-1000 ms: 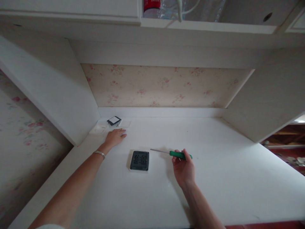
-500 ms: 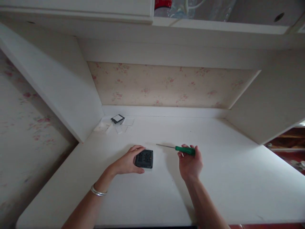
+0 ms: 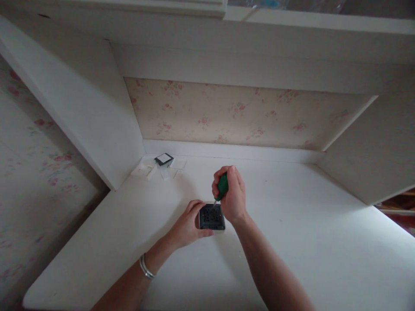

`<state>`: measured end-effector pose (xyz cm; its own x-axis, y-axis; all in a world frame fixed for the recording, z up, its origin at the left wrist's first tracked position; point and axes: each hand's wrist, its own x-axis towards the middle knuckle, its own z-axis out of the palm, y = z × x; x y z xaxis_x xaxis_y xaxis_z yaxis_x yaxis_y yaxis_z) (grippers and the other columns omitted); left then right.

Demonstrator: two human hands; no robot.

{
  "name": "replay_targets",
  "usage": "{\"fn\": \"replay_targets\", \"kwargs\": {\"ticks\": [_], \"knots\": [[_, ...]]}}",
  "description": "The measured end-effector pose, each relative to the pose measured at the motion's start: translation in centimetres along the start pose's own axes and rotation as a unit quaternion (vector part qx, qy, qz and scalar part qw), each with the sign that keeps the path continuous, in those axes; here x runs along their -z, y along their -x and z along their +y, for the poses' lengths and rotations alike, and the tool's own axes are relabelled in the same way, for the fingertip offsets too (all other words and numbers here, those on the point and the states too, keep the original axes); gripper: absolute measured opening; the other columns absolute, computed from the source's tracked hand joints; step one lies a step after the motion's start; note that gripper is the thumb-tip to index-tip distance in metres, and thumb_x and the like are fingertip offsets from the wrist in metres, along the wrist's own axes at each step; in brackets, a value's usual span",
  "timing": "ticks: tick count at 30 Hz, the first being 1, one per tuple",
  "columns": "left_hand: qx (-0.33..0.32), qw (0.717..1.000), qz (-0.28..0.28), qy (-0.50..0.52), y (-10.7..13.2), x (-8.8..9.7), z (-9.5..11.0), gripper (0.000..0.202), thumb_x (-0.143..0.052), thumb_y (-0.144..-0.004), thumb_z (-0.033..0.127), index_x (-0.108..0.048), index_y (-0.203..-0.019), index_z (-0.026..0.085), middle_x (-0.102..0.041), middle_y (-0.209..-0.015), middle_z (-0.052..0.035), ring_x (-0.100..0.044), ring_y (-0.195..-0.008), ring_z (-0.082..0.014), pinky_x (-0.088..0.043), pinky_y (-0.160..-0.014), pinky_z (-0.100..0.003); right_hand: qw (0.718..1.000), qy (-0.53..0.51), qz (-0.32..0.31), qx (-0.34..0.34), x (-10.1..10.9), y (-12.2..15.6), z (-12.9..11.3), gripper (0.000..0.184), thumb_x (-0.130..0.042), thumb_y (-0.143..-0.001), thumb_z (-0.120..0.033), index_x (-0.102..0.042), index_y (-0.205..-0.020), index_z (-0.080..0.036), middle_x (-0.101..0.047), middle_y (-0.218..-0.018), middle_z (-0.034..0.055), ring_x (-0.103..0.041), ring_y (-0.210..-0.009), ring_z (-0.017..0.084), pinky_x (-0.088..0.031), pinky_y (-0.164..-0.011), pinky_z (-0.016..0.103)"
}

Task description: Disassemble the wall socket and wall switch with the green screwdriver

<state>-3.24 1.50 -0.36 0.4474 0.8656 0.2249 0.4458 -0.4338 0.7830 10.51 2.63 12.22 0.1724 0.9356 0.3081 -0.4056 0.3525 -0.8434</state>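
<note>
1. Panel [image 3: 211, 218]: the black square on the white surface [image 3: 285, 250], my landmark throughout. It appears to lie flat with its recessed face upward, presumably to present those recesses to the driver [image 3: 222, 186].

2. Left hand [image 3: 186, 225]: its grip holds the panel from the left, fingers at the far edge and thumb along the near one. I read this as bracing, which should resist turning or sliding while leaving most of the face exposed.

3. Right hand [image 3: 234, 196]: its grip is a fist wrapped around the driver's green handle, above the panel's far right corner. The shank slants down to the face; I judge that this hold favours pressing and twisting.

4. Loose parts: a black piece [image 3: 164, 159] with a white label, a white piece [image 3: 140, 170] and clear pieces [image 3: 179, 164] lie beyond the panel to the left, well apart from it, perhaps so that both hands have room.

5. Hidden: the right hand covers the panel's far right corner, and the underside is out of sight. The driver's tip is too small and dark for me to tell whether it touches the face.

6. Cut off: a shelf [image 3: 292, 19], high beyond the panel; its blurred contents I cannot identify.
</note>
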Motion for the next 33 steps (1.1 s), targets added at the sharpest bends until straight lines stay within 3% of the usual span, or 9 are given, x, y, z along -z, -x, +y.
{"fn": "replay_targets", "kwargs": {"ticks": [3,8,16,22,25,30,33], "knots": [[-0.005,1.000,-0.006,-0.001,-0.2,0.1,0.0,0.077,-0.078,-0.058,0.043,-0.044,-0.124,0.025,-0.041,-0.125,-0.0088,-0.042,-0.118,-0.0288,-0.036,-0.102,-0.044,0.998,-0.018,-0.042,-0.036,-0.5,-0.1,1.1,0.041,-0.043,-0.085,-0.054,-0.048,-0.066,-0.018,-0.045,-0.055,-0.0047,-0.036,-0.036,0.004,-0.024,-0.032,0.018],[0.000,1.000,-0.017,0.012,-0.3,0.4,0.0,0.080,-0.078,-0.057,0.044,-0.043,-0.126,0.024,-0.041,-0.126,-0.0089,-0.043,-0.117,-0.0280,-0.038,-0.100,-0.042,0.996,-0.057,-0.021,-0.061,-0.5,-0.1,2.1,0.039,-0.049,-0.083,-0.051,-0.045,-0.063,-0.018,-0.043,-0.053,-0.0056,-0.033,-0.034,0.004,-0.022,-0.032,0.017],[-0.003,1.000,-0.018,0.009,-0.3,0.5,-0.1,0.081,-0.077,-0.057,0.045,-0.042,-0.127,0.021,-0.041,-0.127,-0.0092,-0.042,-0.117,-0.0277,-0.037,-0.102,-0.041,0.996,-0.045,-0.047,-0.062,-0.5,-0.1,2.3,0.035,-0.048,-0.085,-0.047,-0.046,-0.064,-0.018,-0.044,-0.054,-0.0051,-0.035,-0.036,0.005,-0.024,-0.033,0.018],[0.000,1.000,-0.021,-0.008,-0.4,0.7,0.3,0.075,-0.078,-0.058,0.044,-0.047,-0.123,0.024,-0.042,-0.127,-0.0084,-0.040,-0.119,-0.0292,-0.037,-0.101,-0.043,0.988,0.083,-0.121,-0.048,-0.9,0.5,1.5,0.035,-0.045,-0.088,-0.046,-0.051,-0.068,-0.018,-0.050,-0.056,-0.0032,-0.044,-0.047,0.008,-0.036,-0.045,0.020],[-0.007,1.000,-0.018,-0.011,-0.5,0.6,0.4,0.076,-0.078,-0.058,0.044,-0.046,-0.125,0.024,-0.041,-0.129,-0.0084,-0.038,-0.120,-0.0300,-0.035,-0.102,-0.044,0.973,0.160,-0.166,-0.027,-0.9,0.5,0.9,0.027,-0.045,-0.089,-0.043,-0.055,-0.080,-0.019,-0.054,-0.065,-0.0019,-0.050,-0.059,0.010,-0.041,-0.056,0.022],[-0.005,1.000,-0.022,-0.005,-0.5,0.5,0.1,0.082,-0.076,-0.061,0.045,-0.040,-0.131,0.024,-0.039,-0.132,-0.0097,-0.035,-0.124,-0.0316,-0.033,-0.103,-0.046,0.926,0.306,-0.197,0.098,-0.3,0.0,-0.4,0.019,-0.063,-0.079,-0.038,-0.064,-0.089,-0.023,-0.057,-0.092,0.0034,-0.055,-0.091,0.016,-0.044,-0.078,0.030],[-0.011,1.000,-0.026,-0.005,-0.4,0.5,-0.1,0.086,-0.076,-0.061,0.045,-0.037,-0.134,0.023,-0.036,-0.136,-0.0099,-0.031,-0.127,-0.0325,-0.031,-0.105,-0.046,0.901,0.340,-0.251,0.097,0.5,-0.2,-1.6,0.030,-0.066,-0.077,-0.032,-0.063,-0.105,-0.024,-0.059,-0.097,0.0032,-0.056,-0.090,0.016,-0.045,-0.081,0.030]]}}
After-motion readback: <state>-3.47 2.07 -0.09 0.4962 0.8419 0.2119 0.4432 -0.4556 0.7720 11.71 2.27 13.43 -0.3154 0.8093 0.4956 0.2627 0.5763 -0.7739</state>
